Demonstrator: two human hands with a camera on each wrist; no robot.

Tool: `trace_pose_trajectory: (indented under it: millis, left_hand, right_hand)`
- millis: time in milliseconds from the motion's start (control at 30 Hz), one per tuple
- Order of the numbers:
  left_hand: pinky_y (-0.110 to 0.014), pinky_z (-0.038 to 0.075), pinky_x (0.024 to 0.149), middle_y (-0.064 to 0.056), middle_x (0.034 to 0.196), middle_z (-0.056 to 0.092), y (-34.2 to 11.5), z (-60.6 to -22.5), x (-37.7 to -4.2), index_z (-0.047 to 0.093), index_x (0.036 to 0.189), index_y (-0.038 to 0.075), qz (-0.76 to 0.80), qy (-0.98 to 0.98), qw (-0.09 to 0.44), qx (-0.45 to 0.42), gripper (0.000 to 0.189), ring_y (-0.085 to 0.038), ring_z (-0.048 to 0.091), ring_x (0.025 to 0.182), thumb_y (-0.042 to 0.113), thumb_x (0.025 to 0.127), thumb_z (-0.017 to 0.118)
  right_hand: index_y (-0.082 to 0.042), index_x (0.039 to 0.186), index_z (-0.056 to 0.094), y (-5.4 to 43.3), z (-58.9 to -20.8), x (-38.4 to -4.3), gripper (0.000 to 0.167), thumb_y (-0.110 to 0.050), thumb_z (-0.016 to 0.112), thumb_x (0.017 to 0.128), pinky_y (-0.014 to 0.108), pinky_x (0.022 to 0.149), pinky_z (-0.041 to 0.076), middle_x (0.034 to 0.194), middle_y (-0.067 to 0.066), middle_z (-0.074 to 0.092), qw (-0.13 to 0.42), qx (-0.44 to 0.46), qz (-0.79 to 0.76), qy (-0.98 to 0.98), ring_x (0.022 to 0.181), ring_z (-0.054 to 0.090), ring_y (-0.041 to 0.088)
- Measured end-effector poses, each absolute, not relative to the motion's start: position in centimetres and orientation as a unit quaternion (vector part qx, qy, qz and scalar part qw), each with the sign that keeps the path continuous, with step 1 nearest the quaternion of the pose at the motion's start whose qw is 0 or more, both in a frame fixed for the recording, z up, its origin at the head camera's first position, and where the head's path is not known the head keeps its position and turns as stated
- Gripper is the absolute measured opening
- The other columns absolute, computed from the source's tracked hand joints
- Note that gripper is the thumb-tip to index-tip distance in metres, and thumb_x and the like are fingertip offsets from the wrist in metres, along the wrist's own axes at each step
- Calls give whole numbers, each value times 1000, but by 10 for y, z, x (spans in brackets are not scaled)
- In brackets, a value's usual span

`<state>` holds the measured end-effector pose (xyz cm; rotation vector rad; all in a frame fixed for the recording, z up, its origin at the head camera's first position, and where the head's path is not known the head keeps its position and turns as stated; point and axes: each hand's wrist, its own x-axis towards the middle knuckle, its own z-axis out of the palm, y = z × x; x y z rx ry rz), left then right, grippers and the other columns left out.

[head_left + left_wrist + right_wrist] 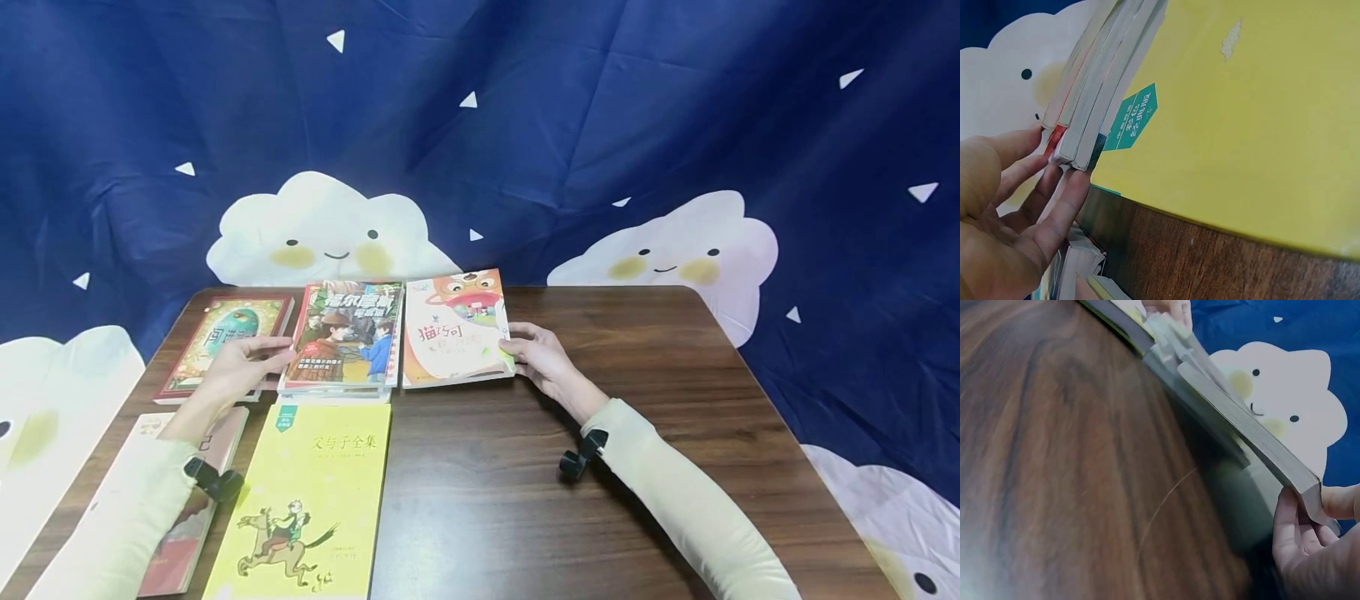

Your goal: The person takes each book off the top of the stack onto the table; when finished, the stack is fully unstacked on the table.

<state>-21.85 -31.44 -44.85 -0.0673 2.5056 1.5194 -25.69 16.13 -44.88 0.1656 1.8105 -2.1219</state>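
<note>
My right hand (546, 360) grips the right edge of a white and orange picture book (453, 329), thumb on top and fingers beneath. In the right wrist view this book (1260, 434) is raised above the table, its page edges showing. Its left side is right beside a stack of books topped by a colourful comic-style book (347, 335). At the stack's left edge is my left hand (238, 371); in the left wrist view its fingertips touch the ends of the stacked books (1094, 100), fingers spread. A yellow book (307, 500) with a horse rider lies just in front of the stack.
A red-bordered book (228, 342) lies at the back left, partly behind my left hand. Nearer me, a pink and white book (183, 533) is partly covered by my left sleeve. All are on a brown wooden table (570, 517), with a blue cloud-patterned cloth (525, 150) behind it.
</note>
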Motion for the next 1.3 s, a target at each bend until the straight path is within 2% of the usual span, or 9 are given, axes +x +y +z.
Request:
trace_pose_trajectory:
  millis: [233,367,433,567,633,833,1000,1167,1300]
  left_hand:
    - [-27,67,85,-26,153,55,-313,-446,-217,50,155,1,516,849,108,-27,72,9,69,91,46,101,70]
    - [-28,67,85,-28,156,51,-313,-447,-218,50,155,2,515,850,110,-28,72,10,69,91,47,102,69]
    - [-27,66,86,-28,155,52,-313,-448,-219,50,155,3,514,851,109,-27,72,9,69,91,47,102,69]
    - [-28,67,86,-24,151,57,-312,-448,-220,51,155,3,512,852,109,-25,71,9,69,91,47,101,70]
    - [-28,67,85,-23,149,59,-312,-448,-220,51,155,2,510,853,108,-24,72,9,69,91,46,101,70]
    - [-28,67,86,-23,154,56,-313,-446,-218,49,156,3,518,847,113,-31,72,10,70,92,46,101,70]
    - [-28,66,87,-26,157,51,-313,-448,-218,49,156,4,520,846,113,-33,72,9,69,92,46,102,69]
    - [-28,67,87,-27,155,53,-313,-448,-218,50,156,4,512,851,111,-34,72,8,69,91,47,101,69]
    - [-29,67,88,-28,154,53,-314,-446,-217,50,156,5,507,854,115,-32,73,8,69,92,49,101,69]
  right_hand:
    - [1,153,45,163,-461,-260,53,-2,64,103,22,69,63,97,0,70,185,76,-734,649,78,73,8]
    - [2,148,51,163,-464,-263,52,-7,70,101,23,70,64,101,1,73,174,53,-695,695,79,73,8]
    - [3,141,59,165,-464,-264,48,-11,75,98,23,65,64,97,2,74,144,32,-646,749,73,72,7]
    - [3,124,72,166,-461,-263,38,-15,81,92,22,51,59,86,5,76,35,-5,-534,845,57,65,6]
    - [4,121,73,160,-458,-263,35,-13,81,92,23,48,58,85,10,77,17,-19,-538,843,54,63,7]
    - [9,130,68,114,-444,-261,39,-6,77,95,24,54,63,103,30,77,111,-36,-645,755,58,69,10]
    - [8,133,66,66,-442,-265,42,-8,76,96,25,62,65,116,32,75,162,-37,-669,725,66,72,11]
    - [4,133,67,32,-449,-271,45,-15,80,95,26,64,66,107,27,78,179,-17,-683,708,63,72,12]
    - [-1,128,70,11,-451,-271,44,-21,84,91,27,59,65,90,14,79,162,0,-675,720,58,69,12]
